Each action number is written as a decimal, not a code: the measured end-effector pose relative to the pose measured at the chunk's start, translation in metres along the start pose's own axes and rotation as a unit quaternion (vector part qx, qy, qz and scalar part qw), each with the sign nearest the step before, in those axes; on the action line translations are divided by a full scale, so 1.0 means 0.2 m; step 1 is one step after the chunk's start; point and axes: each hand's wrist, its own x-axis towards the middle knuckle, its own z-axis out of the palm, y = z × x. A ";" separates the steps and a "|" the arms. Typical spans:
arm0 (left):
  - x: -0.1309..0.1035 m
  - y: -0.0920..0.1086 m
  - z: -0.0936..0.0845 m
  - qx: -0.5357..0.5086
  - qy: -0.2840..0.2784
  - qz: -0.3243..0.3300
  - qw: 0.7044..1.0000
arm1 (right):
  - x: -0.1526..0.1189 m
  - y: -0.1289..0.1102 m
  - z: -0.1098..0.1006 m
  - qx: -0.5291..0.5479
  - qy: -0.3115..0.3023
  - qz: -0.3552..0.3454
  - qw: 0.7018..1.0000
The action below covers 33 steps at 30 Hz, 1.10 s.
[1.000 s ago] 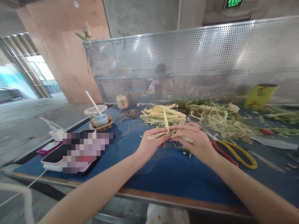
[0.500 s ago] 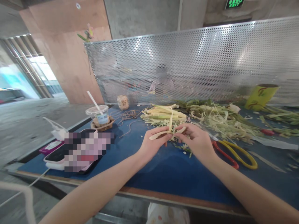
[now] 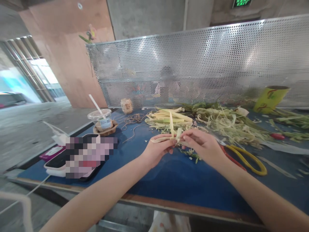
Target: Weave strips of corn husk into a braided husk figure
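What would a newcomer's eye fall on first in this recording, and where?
Most likely the left hand near the middle of the picture, pinching pale strips, one standing upright, above the blue table, with the right hand close beside it. Next, perhaps, the bright yellow-and-red scissors to the right of the right hand, and the wide metal screen full of holes across the back.

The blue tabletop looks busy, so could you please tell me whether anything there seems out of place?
Pale-green plant strips lie tangled and scattered on the right, looking untidy near the scissors with red and yellow handles; no liquid looks spilled.
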 end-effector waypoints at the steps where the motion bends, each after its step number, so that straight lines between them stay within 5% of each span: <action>1: 0.00 0.01 -0.01 -0.004 -0.003 -0.013 1.000 | 0.00 -0.01 -0.02 -0.009 -0.018 -0.010 1.000; 11: 0.03 0.02 -0.04 -0.014 -0.039 -0.114 0.993 | 0.02 0.01 -0.07 -0.117 -0.075 -0.171 0.975; 16: 0.01 0.00 -0.02 0.018 -0.060 -0.105 0.992 | 0.01 0.04 -0.05 -0.145 -0.018 -0.256 0.956; 23: -0.01 -0.04 0.00 0.125 -0.098 0.042 0.986 | 0.00 0.05 0.00 -0.187 0.070 -0.063 0.978; 29: -0.02 -0.03 0.02 0.160 -0.084 0.044 0.982 | 0.00 0.05 -0.01 -0.199 0.074 -0.056 0.976; 33: -0.03 -0.03 0.02 0.215 -0.072 0.075 0.971 | 0.01 0.05 0.00 -0.134 0.088 0.017 0.987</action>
